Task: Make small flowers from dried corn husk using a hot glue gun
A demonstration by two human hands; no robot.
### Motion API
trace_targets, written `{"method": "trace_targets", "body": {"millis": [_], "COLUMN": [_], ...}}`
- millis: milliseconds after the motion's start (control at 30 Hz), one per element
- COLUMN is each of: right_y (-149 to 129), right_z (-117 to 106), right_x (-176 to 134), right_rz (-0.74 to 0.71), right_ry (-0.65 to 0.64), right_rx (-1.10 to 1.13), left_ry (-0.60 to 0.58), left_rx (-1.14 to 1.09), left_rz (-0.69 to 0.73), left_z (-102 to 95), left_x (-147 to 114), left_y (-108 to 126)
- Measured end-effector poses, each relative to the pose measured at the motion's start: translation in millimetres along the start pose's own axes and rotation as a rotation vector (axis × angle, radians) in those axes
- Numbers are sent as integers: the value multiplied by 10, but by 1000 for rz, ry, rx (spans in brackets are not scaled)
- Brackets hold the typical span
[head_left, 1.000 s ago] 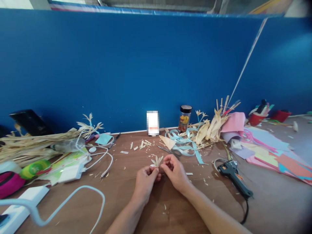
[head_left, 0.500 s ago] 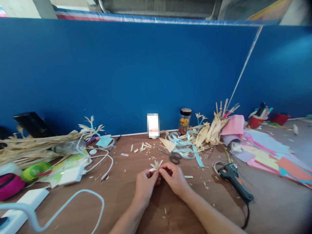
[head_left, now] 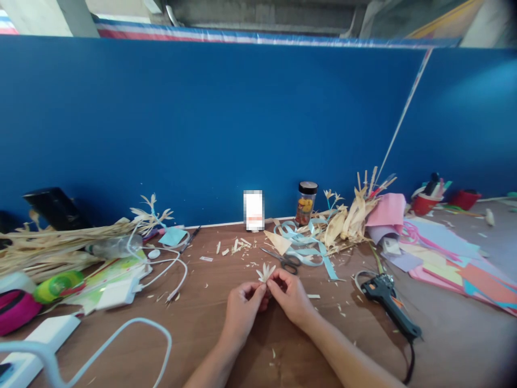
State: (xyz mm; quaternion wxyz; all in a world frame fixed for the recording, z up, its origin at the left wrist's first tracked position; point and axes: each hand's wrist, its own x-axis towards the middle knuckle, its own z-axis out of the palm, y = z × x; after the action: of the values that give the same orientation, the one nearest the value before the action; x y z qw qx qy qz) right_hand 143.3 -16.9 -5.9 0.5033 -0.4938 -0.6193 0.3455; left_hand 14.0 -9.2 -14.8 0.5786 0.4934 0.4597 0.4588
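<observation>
Between my fingertips is a small pale flower (head_left: 266, 272) with narrow pointed petals, which looks made of dried corn husk. My left hand (head_left: 245, 308) pinches its base from the left, thumb uppermost. From the right, my right hand (head_left: 289, 295) closes thumb and fingers on the same base. The flower's lower end is hidden by my fingers. Just beyond my right hand lie dark-handled scissors (head_left: 289, 263), and a cone-shaped piece of husk (head_left: 278, 242) rests behind them.
At the right lies a black glue gun (head_left: 390, 307) with its cord. A jar (head_left: 305, 203), light blue ribbon (head_left: 329, 264) and dried husks (head_left: 343, 226) stand at the back. White cables (head_left: 183, 269) and a power strip (head_left: 48, 339) are on the left. Husk scraps (head_left: 238, 246) litter the table.
The flower has turned in my fingers, its petals now standing more upright and slightly further right. Both hands keep their pinch and have shifted only a little.
</observation>
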Motion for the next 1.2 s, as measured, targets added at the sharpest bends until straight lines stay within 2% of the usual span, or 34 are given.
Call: {"method": "trace_targets", "body": {"millis": [167, 433, 767, 1200], "right_y": [3, 68, 40, -15], "right_z": [-1, 27, 9, 55], "right_x": [-4, 3, -10, -49], "right_rz": [-12, 20, 8, 3], "right_ry": [-31, -42, -46, 64], "right_rx": [49, 67, 64, -83], "left_ry": [36, -44, -9, 17], "left_rx": [-167, -310, -334, -194], "left_rz": [-140, -110, -121, -6], "left_z": [-20, -20, -13, 32], "left_x": [8, 10, 2, -32], "left_y": [63, 29, 5, -21]}}
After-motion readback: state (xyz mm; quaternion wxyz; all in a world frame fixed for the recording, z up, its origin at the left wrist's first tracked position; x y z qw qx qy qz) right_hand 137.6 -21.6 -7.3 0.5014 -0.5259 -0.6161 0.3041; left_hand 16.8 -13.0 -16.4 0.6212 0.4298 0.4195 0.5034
